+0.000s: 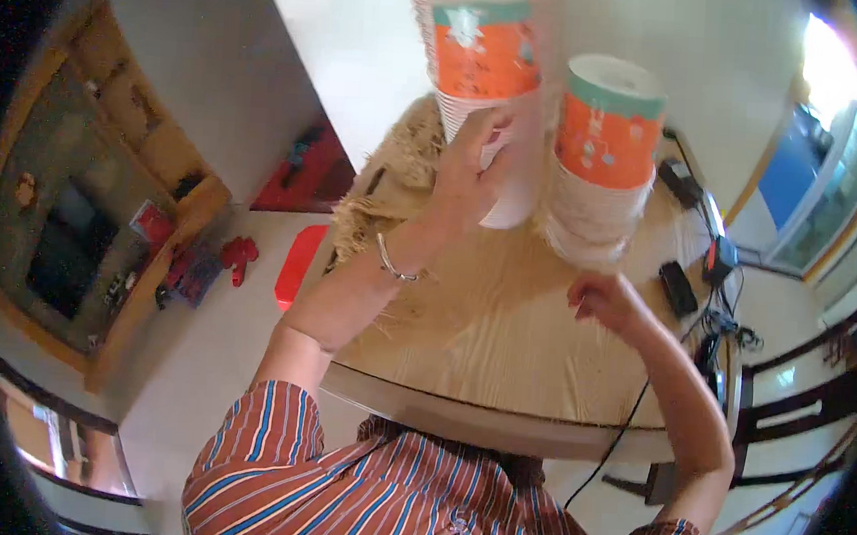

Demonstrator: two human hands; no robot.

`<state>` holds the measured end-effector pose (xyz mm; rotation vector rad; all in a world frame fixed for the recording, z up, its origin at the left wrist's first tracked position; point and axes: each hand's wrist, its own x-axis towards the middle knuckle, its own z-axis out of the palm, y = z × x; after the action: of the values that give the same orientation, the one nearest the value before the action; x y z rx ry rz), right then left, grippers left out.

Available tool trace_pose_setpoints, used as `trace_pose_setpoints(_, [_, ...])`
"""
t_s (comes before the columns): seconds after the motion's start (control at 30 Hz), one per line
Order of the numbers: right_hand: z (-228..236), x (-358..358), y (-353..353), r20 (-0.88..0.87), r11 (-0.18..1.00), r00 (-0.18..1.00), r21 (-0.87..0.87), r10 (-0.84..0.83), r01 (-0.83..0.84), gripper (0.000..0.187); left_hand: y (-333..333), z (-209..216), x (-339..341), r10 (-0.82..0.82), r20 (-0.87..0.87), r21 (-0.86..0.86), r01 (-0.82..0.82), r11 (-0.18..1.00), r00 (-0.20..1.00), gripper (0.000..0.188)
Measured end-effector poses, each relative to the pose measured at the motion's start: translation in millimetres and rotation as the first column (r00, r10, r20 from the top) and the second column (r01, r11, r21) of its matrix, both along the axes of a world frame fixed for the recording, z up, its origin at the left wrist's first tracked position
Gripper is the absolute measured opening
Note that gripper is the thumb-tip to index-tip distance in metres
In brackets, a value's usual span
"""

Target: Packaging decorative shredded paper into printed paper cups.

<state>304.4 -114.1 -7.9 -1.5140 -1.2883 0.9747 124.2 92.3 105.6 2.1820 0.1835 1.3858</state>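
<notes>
Two tall stacks of nested paper cups stand upside down on the wooden table. Each has an orange and green printed cup on top: the left cup stack and the shorter right cup stack. My left hand, a bangle on its wrist, is raised at the near side of the left stack. Its fingers are bent and apart; whether they touch the cups I cannot tell. Just below the foot of the right stack is my right hand, fingers loosely bent, with nothing visible in them.
Shaggy tan fibre lies along the table's left side. Black power adapters and cables lie at the right edge, one cord hanging over the front. A dark wooden chair stands at right. A red plastic item is beside the table at left.
</notes>
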Motion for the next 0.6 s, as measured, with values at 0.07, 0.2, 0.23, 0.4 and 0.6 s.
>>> trace_pose_setpoints(0.07, [-24.6, 0.2, 8.0, 0.118, 0.997, 0.990, -0.034, 0.073, -0.070, 0.010, 10.7, 23.1, 4.7, 0.044, 0.205, 0.168, -0.079, 0.983, 0.978, 0.040])
trace_pose_setpoints(0.2, [-60.1, -30.2, 33.7, 0.354, 0.974, 0.935, 0.219, -0.020, -0.063, 0.009, 56.8, 87.5, 7.6, 0.157, 0.339, 0.228, -0.243, 0.943, 0.928, 0.064])
trace_pose_setpoints(0.23, [-62.6, -37.7, 43.0, 0.358, 0.973, 0.934, 0.219, -0.010, -0.074, 0.009, 64.2, 102.6, 13.8, 0.173, 0.363, 0.196, -0.256, 0.946, 0.916, 0.069])
trace_pose_setpoints(0.4, [-60.5, -56.5, 85.8, 0.357, 0.980, 0.924, 0.184, -0.141, 0.078, 0.015, 126.6, 123.3, 45.9, 0.143, 0.041, -0.004, -0.143, 0.990, 0.989, 0.109])
trace_pose_setpoints(0.6, [61.1, -67.6, 109.8, 0.261, 0.812, 0.870, 0.538, -0.418, 0.229, 0.047, 150.3, 81.9, 49.9, 0.018, 0.005, -0.288, -0.016, 0.958, 1.000, 0.136])
